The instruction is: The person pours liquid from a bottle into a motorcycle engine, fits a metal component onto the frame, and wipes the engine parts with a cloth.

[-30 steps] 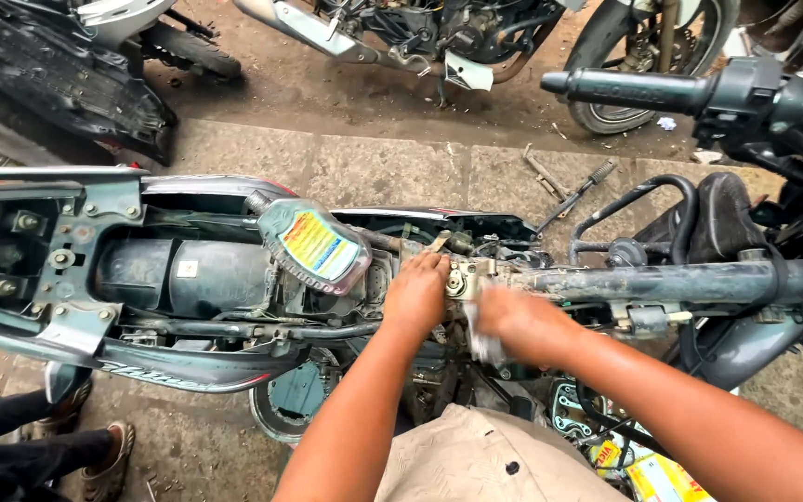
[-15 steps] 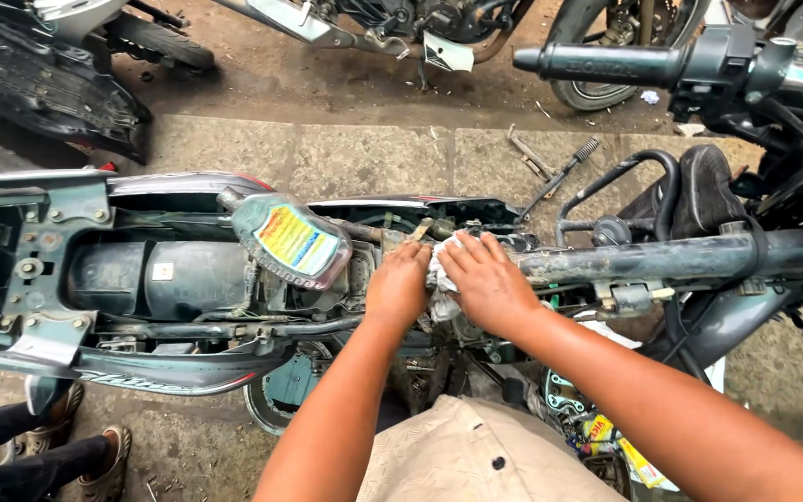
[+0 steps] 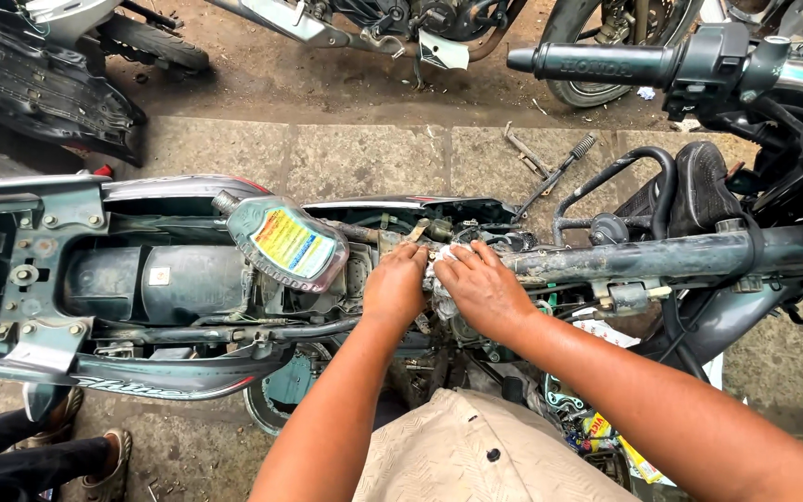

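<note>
A stripped motorcycle frame (image 3: pixel 662 258) lies across the view with its seat and tank removed. My left hand (image 3: pixel 396 290) and my right hand (image 3: pixel 481 290) meet over a small greasy engine part in the middle of the frame. A whitish rag (image 3: pixel 441 267) is pinched between their fingers and pressed on that part. Just left of my left hand, a clear oil bottle (image 3: pixel 283 243) with a yellow and red label rests tilted on the frame.
A black handlebar grip (image 3: pixel 597 63) juts in at top right. Other motorcycles stand along the top edge. Metal tools (image 3: pixel 550 167) lie on the paving behind the frame. Another person's legs and sandalled feet (image 3: pixel 67 446) are at bottom left.
My right hand has slid left along the frame tube to join my left hand at the engine part. The view has shifted slightly.
</note>
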